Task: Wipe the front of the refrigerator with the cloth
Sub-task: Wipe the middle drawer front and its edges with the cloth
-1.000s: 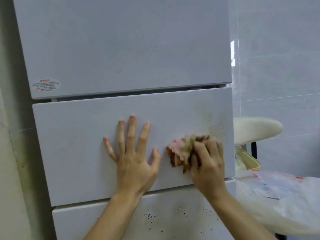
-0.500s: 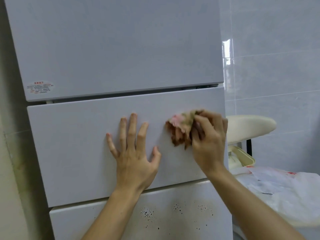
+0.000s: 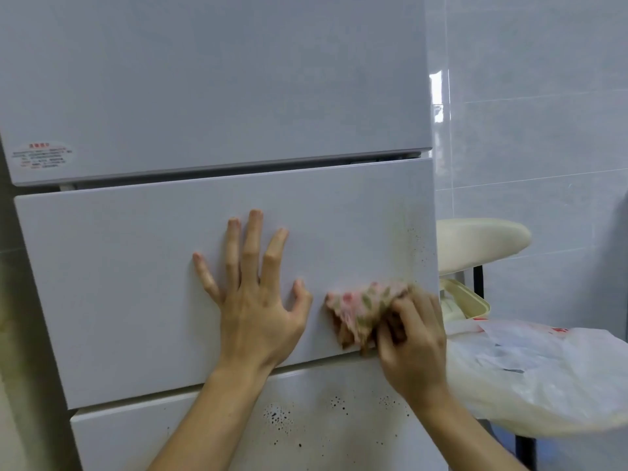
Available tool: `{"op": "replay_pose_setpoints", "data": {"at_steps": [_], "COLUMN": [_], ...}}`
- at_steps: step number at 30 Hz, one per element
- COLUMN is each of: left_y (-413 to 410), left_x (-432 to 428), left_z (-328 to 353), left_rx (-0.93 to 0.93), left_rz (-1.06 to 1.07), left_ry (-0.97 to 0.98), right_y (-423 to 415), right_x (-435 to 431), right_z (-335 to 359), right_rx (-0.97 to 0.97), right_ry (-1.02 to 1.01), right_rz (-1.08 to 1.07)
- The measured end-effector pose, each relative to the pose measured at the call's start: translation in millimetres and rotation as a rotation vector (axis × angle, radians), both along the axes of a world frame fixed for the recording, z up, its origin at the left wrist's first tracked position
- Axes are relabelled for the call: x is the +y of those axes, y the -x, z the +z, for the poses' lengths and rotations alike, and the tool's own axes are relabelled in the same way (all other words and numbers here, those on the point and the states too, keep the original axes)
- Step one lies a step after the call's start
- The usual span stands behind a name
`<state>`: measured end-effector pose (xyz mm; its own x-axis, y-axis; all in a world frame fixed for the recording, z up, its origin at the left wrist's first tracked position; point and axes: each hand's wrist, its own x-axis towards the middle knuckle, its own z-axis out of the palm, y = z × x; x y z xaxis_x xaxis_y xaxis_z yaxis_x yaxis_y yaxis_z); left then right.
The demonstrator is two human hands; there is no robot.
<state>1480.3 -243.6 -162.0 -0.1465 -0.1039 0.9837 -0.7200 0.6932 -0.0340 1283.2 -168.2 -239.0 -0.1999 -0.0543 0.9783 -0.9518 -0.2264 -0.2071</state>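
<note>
Cloth [image 3: 360, 309]: crumpled, pink and tan pattern; pressed against the middle panel [image 3: 119, 266] of the refrigerator [image 3: 217, 79], at the panel's lower right corner, reaching its bottom edge.
Right hand [image 3: 413, 341]: fingers curled round the cloth, bunching it against the middle panel; outline blurred.
Left hand [image 3: 258, 297]: flat on the middle panel near its centre, fingers straight and spread, holding nothing; not touching the cloth.
Middle panel: white; faint yellowish smear and fine dark specks [image 3: 413, 246] along its right edge.
Upper door [image 3: 238, 45]: directly above the middle panel, a dark gap between them; sticker [image 3: 42, 156] at its lower left, print too small to read.
Lower panel [image 3: 204, 433]: directly below the middle panel; clusters of dark spots [image 3: 278, 416] on its right half.
Stool [image 3: 482, 241]: cream seat, dark leg; right of the middle panel.
Box [image 3: 465, 302]: cream, partly hidden; just right of the middle panel's lower corner.
Bag [image 3: 543, 375]: white plastic, red print; right of the middle panel, lower down.
Wall [image 3: 543, 96]: pale tiles; right of the middle panel.
</note>
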Motion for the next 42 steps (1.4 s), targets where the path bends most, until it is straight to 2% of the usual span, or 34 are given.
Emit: {"op": "replay_pose_setpoints", "data": {"at_steps": [3, 5, 11, 14, 16, 20, 27, 30, 34, 39, 42], "left_y": [7, 15, 22, 23, 25, 27, 29, 29, 26, 26, 26], "left_x": [2, 5, 3, 2, 2, 1, -1, -1, 0, -1, -2], "left_z": [8, 12, 11, 10, 9, 8, 7, 8, 9, 9, 7], "left_rx": [-0.065, -0.083, -0.086, -0.081, -0.073, -0.060, -0.041, -0.040, -0.053, -0.066, -0.064], "left_rz": [-0.021, -0.011, 0.049, 0.055, 0.052, 0.048, 0.053, 0.057, 0.042, 0.041, 0.040], "left_ry": [0.086, 0.077, 0.080, 0.089, 0.096, 0.090, 0.117, 0.114, 0.108, 0.106, 0.105], "right_y": [6, 9, 26, 36, 40, 44, 36, 35, 30, 37, 40], "right_x": [7, 9, 7, 5, 2, -5, -3, -3, -9, -19, -20], "right_z": [-26, -16, 112, 163, 168, 121, -19, -32, 18, 128, 147], "right_rx": [0.076, 0.075, -0.245, -0.206, -0.174, -0.167, -0.179, -0.178, -0.295, -0.383, -0.392], "right_ry": [-0.060, -0.055, 0.141, 0.191, 0.182, 0.179, 0.040, -0.011, 0.085, 0.158, 0.088], "right_rz": [0.002, -0.003, 0.063, 0.099, 0.093, 0.074, 0.007, 0.000, 0.075, 0.392, 0.326]}}
